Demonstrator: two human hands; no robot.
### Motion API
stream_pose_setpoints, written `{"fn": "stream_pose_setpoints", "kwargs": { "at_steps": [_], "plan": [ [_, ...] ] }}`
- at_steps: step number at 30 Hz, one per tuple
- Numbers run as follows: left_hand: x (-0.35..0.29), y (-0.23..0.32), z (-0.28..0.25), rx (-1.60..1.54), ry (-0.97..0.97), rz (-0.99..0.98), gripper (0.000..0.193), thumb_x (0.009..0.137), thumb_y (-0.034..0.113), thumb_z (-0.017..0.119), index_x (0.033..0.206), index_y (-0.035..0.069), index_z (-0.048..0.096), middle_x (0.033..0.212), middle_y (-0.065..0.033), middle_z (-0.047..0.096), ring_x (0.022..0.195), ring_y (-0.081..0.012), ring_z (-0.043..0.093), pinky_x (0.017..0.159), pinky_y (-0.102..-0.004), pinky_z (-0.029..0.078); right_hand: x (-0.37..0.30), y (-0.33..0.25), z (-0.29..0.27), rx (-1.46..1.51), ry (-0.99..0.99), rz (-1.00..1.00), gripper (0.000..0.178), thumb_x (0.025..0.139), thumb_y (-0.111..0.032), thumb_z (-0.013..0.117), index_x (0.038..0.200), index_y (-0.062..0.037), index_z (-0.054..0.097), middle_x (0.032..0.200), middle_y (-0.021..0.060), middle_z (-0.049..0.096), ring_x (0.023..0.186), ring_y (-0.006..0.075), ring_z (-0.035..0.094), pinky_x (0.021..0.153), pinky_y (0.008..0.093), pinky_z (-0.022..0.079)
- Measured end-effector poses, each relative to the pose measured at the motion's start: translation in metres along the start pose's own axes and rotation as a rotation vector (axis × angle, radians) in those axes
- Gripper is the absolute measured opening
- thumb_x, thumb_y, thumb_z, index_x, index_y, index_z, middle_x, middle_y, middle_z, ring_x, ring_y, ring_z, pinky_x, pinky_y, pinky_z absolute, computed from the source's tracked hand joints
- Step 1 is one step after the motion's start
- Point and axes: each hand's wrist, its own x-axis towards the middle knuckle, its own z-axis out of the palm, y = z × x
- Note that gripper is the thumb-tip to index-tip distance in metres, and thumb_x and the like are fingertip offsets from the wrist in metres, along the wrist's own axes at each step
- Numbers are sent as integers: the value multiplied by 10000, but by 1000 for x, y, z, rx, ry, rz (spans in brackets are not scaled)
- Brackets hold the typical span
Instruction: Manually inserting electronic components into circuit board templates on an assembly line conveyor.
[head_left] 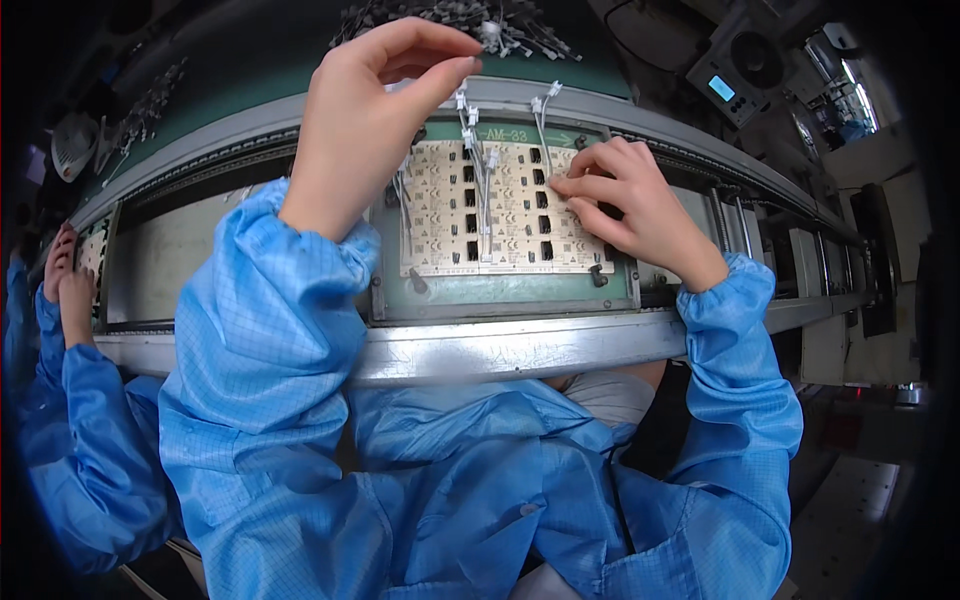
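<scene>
Several white-plugged cables [489, 160] lie on the circuit-board panel [515, 267] before you; its lower right seems left to do. Your left hand [365, 115] hovers, your right hand [635, 200] meets the panel; what their curled fingers grip cannot be told.

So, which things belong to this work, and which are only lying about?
Apparently in use:
left hand, near wire pile
right hand, at circuit board
wires on board
green tray

Seemingly lying about:
box with screen
far-left wires
</scene>
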Motion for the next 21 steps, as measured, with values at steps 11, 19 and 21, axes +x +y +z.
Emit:
{"fn": "stream_pose_setpoints", "kwargs": {
  "at_steps": [11,19,21],
  "plan": [
    [-36,17,55,844,-192,286,81,802,79,666,878,106,653,768,-39,658,836,-248,615,853,-441,382,135,122,42,-392,307,170,286,837,-65,587,1113,-68,663,1003,114,682,1052,302,608,887,463,462],
    [-36,20,59,896,-183,284,117,809,71,705,908,125,673,826,-6,690,884,-220,600,890,-449,358,135,118,15,-799,173,9,312,781,-44,605,1075,-123,674,958,74,686,994,249,640,886,412,450],
    [-36,20,58,917,-172,291,120,806,73,707,909,126,673,830,-3,692,884,-216,602,894,-452,356,135,111,6,-747,29,99,350,779,-63,608,1110,-136,694,956,90,682,1000,261,651,856,411,486]
  ]
}}
